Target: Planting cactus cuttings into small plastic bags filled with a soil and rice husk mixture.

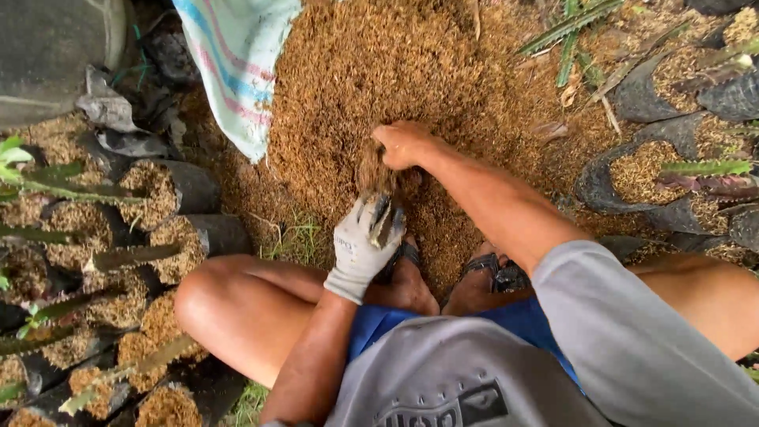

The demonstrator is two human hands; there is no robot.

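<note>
Nearest the camera is your grey shirt (474,372), with your bare knees drawn up on either side as you squat over the ground. Your left hand (365,241), in a pale grey work glove, is curled closed around a small dark planting bag (385,220), holding it upright just above your sandalled feet (443,273). Your bare right hand (405,145) hovers directly over the bag's mouth, fingers pinched shut on a clump of brown husk (373,172) that trails down toward the opening. That husk comes from the big loose heap (395,71) spread on the ground in front of you, beside a striped woven sack (237,63) lying at its left edge. How full the bag in your grip is, you cannot tell from here, since the glove hides most of it. To your left, many dark bags (178,186) already stand packed with husk, several with green cactus-like cuttings (55,186) in them, and a few more sit at the right (640,170). Judging by those rows, much of the filling looks done, yet the heap is large and this bag looks unfinished.
</note>
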